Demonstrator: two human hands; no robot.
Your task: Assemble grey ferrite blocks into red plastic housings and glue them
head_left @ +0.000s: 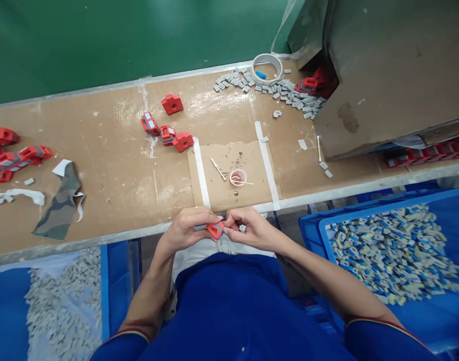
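Brown cardboard covered the worktop (112, 165) before you, with a green wall (139, 45) behind it. Just off its near edge, in front of your lap, was the small red and grey plastic block (215, 230). Your left hand (190, 228) had its fingers clamped on the block's left side; your right hand (250, 228) had thumb and fingertips pinched at the right end, and whether a small part sat between them you could not tell from this view.

That piece looked to be mid-handling, as it was not yet set down. How complete it was could not be judged, since your fingers hid much of it.

Beyond it stood a small clear plastic cup (234, 183) of dark reddish liquid with a thin stick across it, and a white stick (218, 169) lay beside it. Farther off to the left, four red blocks (172, 104) lay loosely grouped; one showed pale inserts, so that one seemed further along. More red blocks (4, 135) crowded the far left.

Plenty seemed left: small grey rectangular pieces (304, 103) were scattered near the white tape roll (254, 75), and a blue plastic bin (323, 235) at your right held many grey, blue and yellow pieces (391, 255).
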